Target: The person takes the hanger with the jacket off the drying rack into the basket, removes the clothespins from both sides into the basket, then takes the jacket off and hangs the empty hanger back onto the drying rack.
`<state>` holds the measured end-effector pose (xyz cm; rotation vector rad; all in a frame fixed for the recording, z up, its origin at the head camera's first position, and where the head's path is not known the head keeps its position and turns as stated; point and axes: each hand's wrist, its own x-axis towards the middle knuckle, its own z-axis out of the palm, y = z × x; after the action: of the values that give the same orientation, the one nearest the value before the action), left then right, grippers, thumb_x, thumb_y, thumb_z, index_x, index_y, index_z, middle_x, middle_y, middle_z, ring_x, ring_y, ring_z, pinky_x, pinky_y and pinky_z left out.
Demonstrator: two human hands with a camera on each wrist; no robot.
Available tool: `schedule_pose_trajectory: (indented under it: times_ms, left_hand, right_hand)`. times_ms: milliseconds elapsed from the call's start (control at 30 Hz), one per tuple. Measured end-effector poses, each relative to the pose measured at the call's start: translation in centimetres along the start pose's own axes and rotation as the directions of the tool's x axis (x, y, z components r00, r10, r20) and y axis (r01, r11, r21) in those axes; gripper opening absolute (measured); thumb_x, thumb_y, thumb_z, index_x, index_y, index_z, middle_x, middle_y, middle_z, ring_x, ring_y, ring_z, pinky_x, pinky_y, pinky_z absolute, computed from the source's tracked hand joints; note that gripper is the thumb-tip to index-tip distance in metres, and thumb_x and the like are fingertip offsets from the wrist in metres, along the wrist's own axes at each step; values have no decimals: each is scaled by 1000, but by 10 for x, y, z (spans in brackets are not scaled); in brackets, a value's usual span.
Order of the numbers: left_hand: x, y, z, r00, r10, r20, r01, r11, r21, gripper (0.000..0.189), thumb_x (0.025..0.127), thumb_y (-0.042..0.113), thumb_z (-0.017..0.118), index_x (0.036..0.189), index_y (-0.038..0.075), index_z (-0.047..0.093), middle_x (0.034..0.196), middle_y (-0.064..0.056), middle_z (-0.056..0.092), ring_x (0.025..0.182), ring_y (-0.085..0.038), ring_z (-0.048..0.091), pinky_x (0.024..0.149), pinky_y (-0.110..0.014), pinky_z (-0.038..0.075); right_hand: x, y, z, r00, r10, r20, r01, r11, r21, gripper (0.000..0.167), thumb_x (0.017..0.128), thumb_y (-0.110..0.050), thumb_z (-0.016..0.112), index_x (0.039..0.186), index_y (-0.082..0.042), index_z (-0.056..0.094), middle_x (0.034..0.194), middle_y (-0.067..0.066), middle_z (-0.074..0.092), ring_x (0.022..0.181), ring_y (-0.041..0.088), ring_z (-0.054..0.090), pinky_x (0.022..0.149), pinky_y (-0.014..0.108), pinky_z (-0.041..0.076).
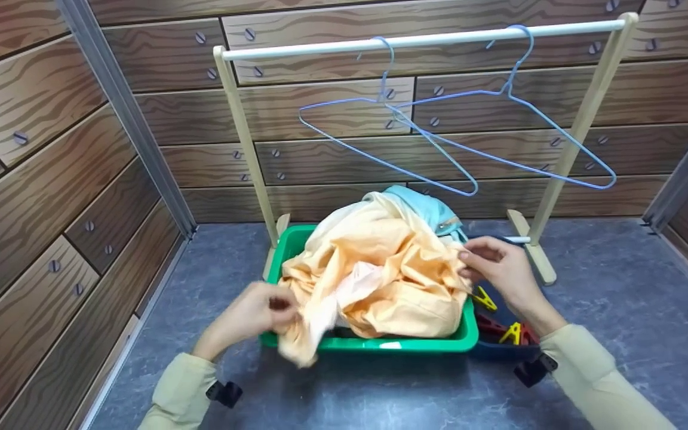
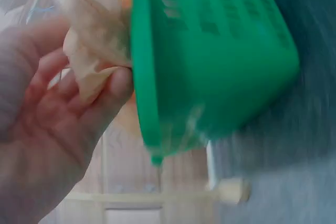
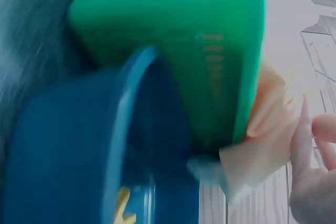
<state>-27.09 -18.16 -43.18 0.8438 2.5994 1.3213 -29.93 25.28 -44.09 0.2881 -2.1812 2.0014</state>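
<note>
A heap of crumpled peach cloth (image 1: 421, 298) fills the green basket (image 1: 374, 344), with a pale pinkish part (image 1: 361, 280) in its middle. At the basket's front left corner my left hand (image 1: 258, 310) holds an edge of this cloth, and a fold hangs over the rim. The left wrist view shows the fingers of my left hand (image 2: 58, 114) bent around the cloth (image 2: 97, 51). My right hand (image 1: 499, 266) pinches the cloth at the heap's right side. In the blurred right wrist view, the thumb and fingers of my right hand (image 3: 312, 156) meet the cloth's edge.
Turquoise cloth (image 1: 424, 206) lies at the back of the heap. A dark blue basin (image 1: 493, 352) with yellow and red clothespins (image 1: 511, 332) stands right of the basket. Behind, two blue hangers (image 1: 389, 107) hang from a rack's white rail (image 1: 439, 40).
</note>
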Motion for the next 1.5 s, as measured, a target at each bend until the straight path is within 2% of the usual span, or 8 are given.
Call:
schedule_pose_trajectory:
  times_ms: [167,333,467,667,900,1100,1267,1500]
  left_hand:
    - [12,7,2,976,46,-214,-79,985,-150,13,87,0,69,98,5,75,96,-8,70,83,-18,62,70,-28,52]
    - [4,21,18,989,149,-14,-149,988,-42,19,90,2,68,107,6,74,103,-3,70,90,-17,62,78,-31,52]
    - [7,9,31,967,178,184,-203,971,126,18,93,12,66,106,20,76,100,11,67,88,-7,60,79,-29,50]
    - [11,7,33,962,137,235,-184,964,192,17,97,19,62,105,24,75,94,16,66,78,-4,55,72,-27,48]
    - [5,4,27,944,31,328,-36,999,9,39,82,32,82,117,26,67,108,13,66,99,-8,61,87,-29,48]
    - [2,5,31,968,120,221,-120,993,-11,18,86,29,78,102,23,72,93,10,69,85,-10,64,76,-31,52]
    - [-5,9,31,966,170,197,-195,974,115,32,76,34,85,103,24,71,92,14,65,80,-7,56,72,-28,48]
    - [-4,16,35,973,166,160,-204,942,265,18,80,25,83,76,26,66,67,20,53,60,2,46,58,-19,39]
  right_hand:
    - [4,3,12,993,-97,62,100,994,-49,25,93,-8,68,112,8,66,101,13,70,83,17,70,73,29,56]
    - [-3,14,20,945,-181,272,287,859,-423,22,97,-19,65,117,-12,71,114,0,69,99,13,65,82,28,53]
    - [-6,17,21,888,-175,426,404,739,-539,26,98,-18,62,123,-16,68,118,-3,67,104,11,63,86,33,52]
    - [-7,23,19,844,-182,505,504,593,-628,27,100,-16,59,125,-15,68,114,1,67,104,19,60,88,43,49]
    - [-13,23,18,870,-156,467,442,663,-604,34,106,-30,44,128,-15,65,122,0,63,113,19,57,94,45,45]
    - [-28,18,17,916,-144,374,346,757,-554,48,99,-38,60,143,-20,51,137,-2,56,123,18,52,98,46,44]
    - [-43,17,17,912,-199,360,388,704,-594,73,87,-46,73,149,-23,43,143,-1,51,127,25,48,98,53,39]
    - [-39,20,20,869,-314,383,490,657,-573,49,88,-25,77,133,-13,60,128,-1,62,109,13,61,85,37,52]
